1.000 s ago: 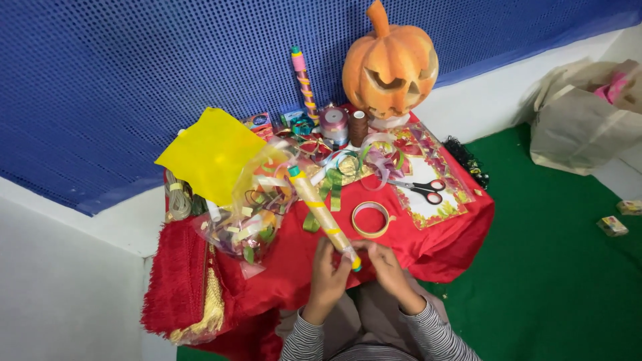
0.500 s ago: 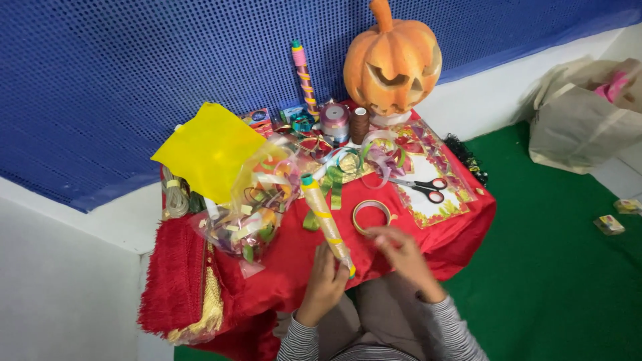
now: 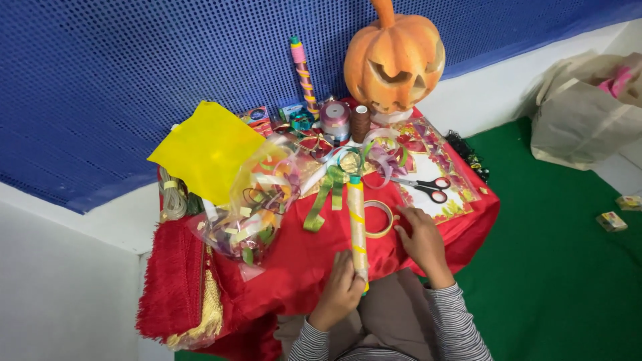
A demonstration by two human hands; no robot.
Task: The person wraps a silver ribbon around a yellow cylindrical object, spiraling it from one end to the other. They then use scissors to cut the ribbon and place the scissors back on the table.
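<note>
1. Gold paper covers most of the tube (image 3: 358, 230), which I hold by its lower end in my left hand (image 3: 341, 294), fingers closed round it, just below the middle of the frame.
2. It points up the frame toward the pumpkin (image 3: 394, 60), a teal cap on its far end and thin yellow bands across it, so the wrapping looks largely done to me; what trimming is left I cannot tell.
3. My right hand (image 3: 420, 237) lies right of the tube with fingers loosely curled and fingertips at the rim of the tape ring (image 3: 380, 219); I cannot tell whether it grips the ring or only touches it.
4. That ring is a thin flat hoop, tan, lying on the red cloth (image 3: 294, 261), which is smooth with a slight sheen and drapes over the table edge.
5. Scissors (image 3: 428, 187) with red handles lie shut on a printed sheet, right of centre, untouched.
6. A green ribbon (image 3: 324, 197) loops flat just left of the tube's top.
7. Left of centre a clear bag (image 3: 251, 207) is crinkled and full of ribbon scraps, with a matte yellow sheet (image 3: 207, 147) above it.
8. At the lower left edge hangs a red fringe (image 3: 170, 281), fuzzy, beside gold trim.
9. The pumpkin, carved and orange, stands at the top.
</note>
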